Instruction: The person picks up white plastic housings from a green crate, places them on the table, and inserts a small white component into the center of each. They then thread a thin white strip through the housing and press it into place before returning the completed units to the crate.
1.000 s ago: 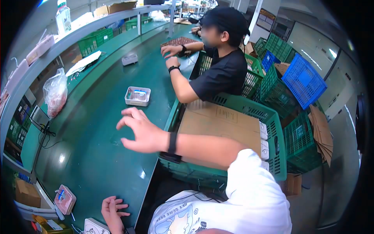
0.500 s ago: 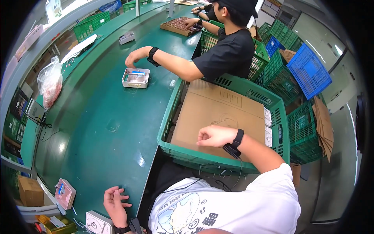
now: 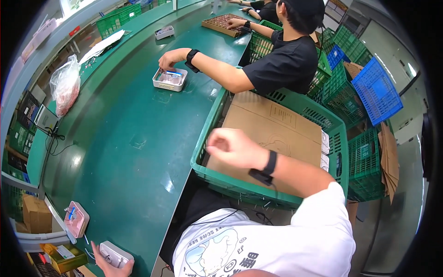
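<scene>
My left hand (image 3: 110, 267) is at the lower left, thumb and fingers spread on either side of a white rectangular plastic housing (image 3: 119, 255) with a thin wire inside. The hand's lower part is cut off by the picture's edge. My right hand (image 3: 236, 148) hovers above a brown cardboard sheet (image 3: 258, 115) in a green crate (image 3: 217, 174). Its fingers curl into a loose ring, with nothing visible in them. Beyond my left hand, a pink housing (image 3: 76, 219) with a blue part inside rests at the bench's left edge.
Across the green bench (image 3: 134, 152), a co-worker's hand (image 3: 171, 59) reaches into another white housing (image 3: 170, 82). A clear bag (image 3: 65, 87) lies by the far left rail. Several white housings (image 3: 325, 161) stand along the crate's right side. Stacked crates (image 3: 364, 152) rise behind.
My left hand has moved down and left to the white housing. The right one has swung left over the cardboard. The co-worker's hand has dipped into its housing. The view has shifted slightly.
</scene>
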The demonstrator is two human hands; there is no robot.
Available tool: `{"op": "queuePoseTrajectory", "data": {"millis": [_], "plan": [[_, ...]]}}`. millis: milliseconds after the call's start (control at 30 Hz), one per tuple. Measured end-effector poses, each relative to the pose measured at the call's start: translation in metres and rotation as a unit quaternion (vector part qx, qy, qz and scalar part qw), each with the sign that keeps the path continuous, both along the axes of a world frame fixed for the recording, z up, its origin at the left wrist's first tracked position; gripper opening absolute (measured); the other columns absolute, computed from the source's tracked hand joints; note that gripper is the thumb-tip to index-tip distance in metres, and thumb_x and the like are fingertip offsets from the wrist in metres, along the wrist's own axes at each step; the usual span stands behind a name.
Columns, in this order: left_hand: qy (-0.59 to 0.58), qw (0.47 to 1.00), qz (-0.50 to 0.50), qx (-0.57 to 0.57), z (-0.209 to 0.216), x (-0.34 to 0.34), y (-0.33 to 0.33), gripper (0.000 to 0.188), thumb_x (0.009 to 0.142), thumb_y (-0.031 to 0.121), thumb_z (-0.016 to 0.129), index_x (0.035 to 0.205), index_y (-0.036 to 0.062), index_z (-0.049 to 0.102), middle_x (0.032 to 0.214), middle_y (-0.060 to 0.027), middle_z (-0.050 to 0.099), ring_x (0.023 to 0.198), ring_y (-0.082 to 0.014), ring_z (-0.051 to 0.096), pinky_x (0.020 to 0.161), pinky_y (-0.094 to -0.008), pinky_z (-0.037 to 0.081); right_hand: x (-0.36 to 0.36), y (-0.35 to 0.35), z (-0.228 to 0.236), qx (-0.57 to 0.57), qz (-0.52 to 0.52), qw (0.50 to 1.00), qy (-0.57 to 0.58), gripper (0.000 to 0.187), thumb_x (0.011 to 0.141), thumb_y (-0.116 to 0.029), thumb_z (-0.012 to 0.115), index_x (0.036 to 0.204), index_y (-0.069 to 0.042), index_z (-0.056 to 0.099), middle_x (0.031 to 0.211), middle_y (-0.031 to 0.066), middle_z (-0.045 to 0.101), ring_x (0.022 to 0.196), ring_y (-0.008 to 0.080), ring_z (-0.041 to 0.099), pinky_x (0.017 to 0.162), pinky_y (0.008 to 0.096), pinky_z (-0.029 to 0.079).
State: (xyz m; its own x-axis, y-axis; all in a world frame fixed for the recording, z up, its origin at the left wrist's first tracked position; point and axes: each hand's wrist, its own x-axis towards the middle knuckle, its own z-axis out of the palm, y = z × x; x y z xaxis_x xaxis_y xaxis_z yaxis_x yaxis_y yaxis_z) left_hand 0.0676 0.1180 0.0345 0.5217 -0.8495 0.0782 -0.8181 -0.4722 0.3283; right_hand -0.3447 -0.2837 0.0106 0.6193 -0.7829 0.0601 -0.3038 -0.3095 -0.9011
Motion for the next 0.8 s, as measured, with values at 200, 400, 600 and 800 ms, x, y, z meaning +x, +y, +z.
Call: {"op": "queuePoseTrajectory", "data": {"millis": [200,400,600,800], "plan": [[-0.002,0.997,-0.072,0.015,0.013,-0.009,-0.017,0.096,0.084,0.028,0.098,0.164,0.0053,0.05,0.152,-0.0229,0.061,0.137,-0.0446,0.058,0.118,-0.0534,0.046,0.159,0.054,0.027,-0.14,0.189,0.947,-0.218,0.014,0.093,-0.014,0.076,0.103,-0.006,0.069,0.102,0.0105,0.069,0.098,0.0286,0.07,0.084,0.0413,0.058],[0.128,0.988,-0.062,-0.059,-0.023,-0.013,-0.104,0.131,0.066,0.015,0.096,0.176,0.0089,0.026,0.16,-0.0217,0.048,0.148,-0.0373,0.049,0.124,-0.0496,0.042,0.271,0.107,-0.035,-0.18,0.175,0.968,0.009,0.041,0.086,-0.026,0.08,0.116,-0.002,0.064,0.116,0.0196,0.061,0.113,0.0404,0.061,0.093,0.0504,0.055],[0.096,0.989,-0.103,-0.039,-0.033,-0.021,-0.149,0.142,0.062,0.019,0.1,0.178,0.0078,0.02,0.173,-0.0204,0.036,0.153,-0.0407,0.042,0.126,-0.0523,0.039,0.287,0.083,-0.085,-0.168,0.195,0.962,-0.091,0.052,0.083,-0.032,0.084,0.12,-0.002,0.063,0.117,0.0199,0.061,0.113,0.0418,0.059,0.095,0.0513,0.054],[0.275,0.921,-0.085,-0.263,-0.065,0.006,-0.139,0.127,0.079,0.033,0.093,0.179,0.01,0.018,0.182,-0.0182,0.025,0.162,-0.0407,0.035,0.128,-0.0561,0.036,0.3,0.08,-0.082,-0.162,0.241,0.95,-0.116,0.041,0.079,-0.031,0.088,0.109,-0.008,0.071,0.112,0.0157,0.064,0.112,0.0376,0.06,0.093,0.0475,0.055]]}}
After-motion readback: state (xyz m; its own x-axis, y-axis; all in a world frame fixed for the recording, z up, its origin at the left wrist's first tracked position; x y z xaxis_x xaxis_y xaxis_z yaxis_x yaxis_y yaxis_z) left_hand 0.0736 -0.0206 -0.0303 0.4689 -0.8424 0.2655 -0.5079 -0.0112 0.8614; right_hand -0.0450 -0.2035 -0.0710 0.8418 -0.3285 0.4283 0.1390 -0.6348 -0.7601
